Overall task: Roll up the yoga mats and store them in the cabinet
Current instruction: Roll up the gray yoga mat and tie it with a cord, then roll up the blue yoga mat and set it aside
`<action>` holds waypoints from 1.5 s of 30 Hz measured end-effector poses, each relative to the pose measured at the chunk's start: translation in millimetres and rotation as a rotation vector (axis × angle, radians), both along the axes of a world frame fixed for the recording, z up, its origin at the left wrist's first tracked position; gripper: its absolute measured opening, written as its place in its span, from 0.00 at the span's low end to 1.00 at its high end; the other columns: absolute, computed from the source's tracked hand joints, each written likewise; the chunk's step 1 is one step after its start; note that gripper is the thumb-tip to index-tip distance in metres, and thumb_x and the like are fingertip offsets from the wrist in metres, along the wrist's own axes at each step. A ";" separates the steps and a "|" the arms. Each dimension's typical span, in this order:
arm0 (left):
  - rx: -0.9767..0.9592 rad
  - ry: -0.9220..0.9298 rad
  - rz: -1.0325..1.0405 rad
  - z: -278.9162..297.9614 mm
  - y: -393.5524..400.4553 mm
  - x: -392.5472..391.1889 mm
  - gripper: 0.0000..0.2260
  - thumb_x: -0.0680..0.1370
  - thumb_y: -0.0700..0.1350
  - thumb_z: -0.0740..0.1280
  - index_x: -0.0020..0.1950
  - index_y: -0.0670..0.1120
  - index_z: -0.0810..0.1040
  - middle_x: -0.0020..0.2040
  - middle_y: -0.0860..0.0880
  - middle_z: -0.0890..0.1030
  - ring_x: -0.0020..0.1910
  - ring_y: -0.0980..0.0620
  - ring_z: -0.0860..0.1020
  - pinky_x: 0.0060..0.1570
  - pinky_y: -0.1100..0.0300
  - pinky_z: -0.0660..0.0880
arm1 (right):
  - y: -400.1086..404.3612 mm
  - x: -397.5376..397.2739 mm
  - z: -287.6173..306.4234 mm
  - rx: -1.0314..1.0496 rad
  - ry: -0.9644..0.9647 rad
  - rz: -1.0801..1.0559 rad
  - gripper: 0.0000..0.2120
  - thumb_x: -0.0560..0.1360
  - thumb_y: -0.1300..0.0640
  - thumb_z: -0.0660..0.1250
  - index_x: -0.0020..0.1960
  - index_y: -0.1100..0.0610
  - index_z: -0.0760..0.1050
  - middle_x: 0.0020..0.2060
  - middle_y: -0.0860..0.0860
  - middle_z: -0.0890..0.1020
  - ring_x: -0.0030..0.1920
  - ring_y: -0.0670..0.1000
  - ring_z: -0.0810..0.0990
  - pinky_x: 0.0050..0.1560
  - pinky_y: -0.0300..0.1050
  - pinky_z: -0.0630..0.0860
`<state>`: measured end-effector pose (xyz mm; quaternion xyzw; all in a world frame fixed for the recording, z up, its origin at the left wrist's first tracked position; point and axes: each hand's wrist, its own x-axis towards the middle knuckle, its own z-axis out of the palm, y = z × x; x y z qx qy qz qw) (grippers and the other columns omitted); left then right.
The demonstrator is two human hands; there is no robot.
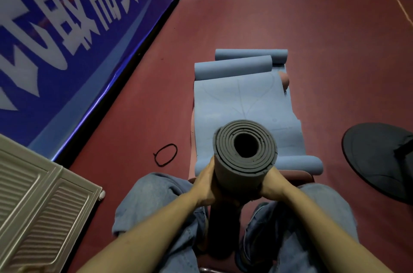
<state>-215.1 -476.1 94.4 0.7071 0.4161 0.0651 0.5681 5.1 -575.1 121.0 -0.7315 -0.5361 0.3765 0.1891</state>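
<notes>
I'm looking at a sports hall or gym: dark red sport flooring (pixel 290 15) runs far ahead, a blue banner (pixel 67 27) with large white characters lines the left side, and blue yoga mats (pixel 241 98) lie partly unrolled on the floor.

the rolled yoga mat (pixel 244 156) was dark grey, the flat mat (pixel 243 103) pale blue, the floor (pixel 312 27) maroon, the banner (pixel 67 27) blue with white characters.

Dim room, dark red floor (pixel 290 15), blue banner (pixel 67 27) with blurred white lettering
</notes>
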 end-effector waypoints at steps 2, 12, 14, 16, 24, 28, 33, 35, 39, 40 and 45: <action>0.157 0.004 0.055 10.2 1.4 4.6 0.49 0.58 0.65 0.82 0.75 0.68 0.62 0.71 0.61 0.74 0.71 0.56 0.74 0.68 0.48 0.75 | -1.7 -0.4 7.3 0.083 0.096 -0.074 0.17 0.64 0.68 0.77 0.40 0.51 0.74 0.38 0.45 0.81 0.40 0.44 0.81 0.37 0.38 0.78; 0.689 -0.109 0.540 146.5 42.9 -33.0 0.44 0.51 0.68 0.84 0.63 0.56 0.77 0.56 0.59 0.84 0.54 0.58 0.83 0.51 0.52 0.81 | 25.6 -10.4 17.1 0.272 0.953 -0.474 0.54 0.45 0.38 0.88 0.66 0.54 0.75 0.58 0.53 0.85 0.56 0.56 0.86 0.48 0.52 0.84; 0.707 -0.012 0.617 159.8 53.3 -62.2 0.42 0.50 0.70 0.83 0.60 0.57 0.78 0.54 0.59 0.85 0.53 0.57 0.83 0.52 0.53 0.82 | 28.2 -18.4 16.3 0.249 0.955 -0.449 0.53 0.45 0.38 0.88 0.66 0.54 0.76 0.58 0.53 0.85 0.57 0.56 0.85 0.49 0.54 0.84; 0.740 0.092 0.667 168.6 59.6 -94.8 0.44 0.49 0.73 0.81 0.59 0.54 0.80 0.54 0.56 0.86 0.52 0.54 0.84 0.52 0.52 0.82 | 29.1 -21.8 17.0 0.235 0.956 -0.425 0.50 0.48 0.39 0.87 0.66 0.53 0.77 0.59 0.54 0.85 0.57 0.57 0.85 0.52 0.56 0.84; 0.742 0.644 0.505 172.5 39.6 -190.8 0.52 0.48 0.77 0.75 0.67 0.55 0.74 0.51 0.49 0.86 0.52 0.42 0.83 0.50 0.47 0.81 | 25.1 -21.3 18.3 0.217 0.865 -0.347 0.53 0.45 0.37 0.87 0.66 0.53 0.78 0.57 0.54 0.85 0.55 0.56 0.86 0.47 0.52 0.84; 0.616 0.988 0.439 142.7 37.7 -233.1 0.52 0.50 0.78 0.75 0.65 0.50 0.72 0.54 0.46 0.85 0.53 0.42 0.83 0.48 0.50 0.80 | 23.8 -30.5 15.7 0.159 0.761 -0.284 0.49 0.46 0.34 0.86 0.64 0.49 0.79 0.58 0.54 0.84 0.56 0.55 0.85 0.53 0.57 0.83; 0.466 1.301 0.233 113.1 48.7 -254.9 0.30 0.66 0.64 0.79 0.60 0.48 0.78 0.57 0.49 0.83 0.56 0.47 0.83 0.48 0.55 0.79 | 26.8 -41.2 12.1 0.089 0.622 -0.199 0.49 0.47 0.30 0.83 0.64 0.48 0.77 0.57 0.52 0.83 0.53 0.53 0.85 0.51 0.57 0.84; 0.493 1.328 0.182 108.0 55.6 -247.0 0.23 0.71 0.58 0.76 0.59 0.48 0.80 0.57 0.50 0.83 0.56 0.48 0.83 0.51 0.56 0.80 | 27.9 -43.2 10.7 0.067 0.574 -0.190 0.49 0.47 0.29 0.83 0.64 0.48 0.77 0.57 0.51 0.83 0.53 0.52 0.85 0.47 0.53 0.83; 0.568 1.277 0.120 105.9 72.6 -211.0 0.22 0.74 0.60 0.73 0.61 0.48 0.79 0.60 0.47 0.83 0.60 0.45 0.82 0.55 0.54 0.76 | 30.9 -42.0 0.8 0.015 0.443 -0.161 0.47 0.46 0.27 0.81 0.60 0.46 0.78 0.54 0.49 0.84 0.51 0.50 0.85 0.44 0.44 0.79; 0.584 1.246 0.108 106.2 77.2 -198.3 0.21 0.75 0.60 0.72 0.61 0.47 0.79 0.60 0.46 0.83 0.60 0.44 0.81 0.56 0.54 0.74 | 31.7 -40.8 -1.6 -0.004 0.394 -0.136 0.44 0.49 0.28 0.81 0.59 0.46 0.78 0.53 0.48 0.84 0.50 0.49 0.85 0.45 0.43 0.78; 0.650 1.044 0.026 114.2 90.6 -112.3 0.22 0.76 0.62 0.70 0.59 0.46 0.79 0.59 0.44 0.83 0.59 0.41 0.81 0.50 0.53 0.71 | 39.4 -19.2 -28.1 -0.158 0.056 -0.003 0.25 0.68 0.45 0.81 0.59 0.49 0.75 0.54 0.51 0.83 0.52 0.49 0.82 0.54 0.44 0.76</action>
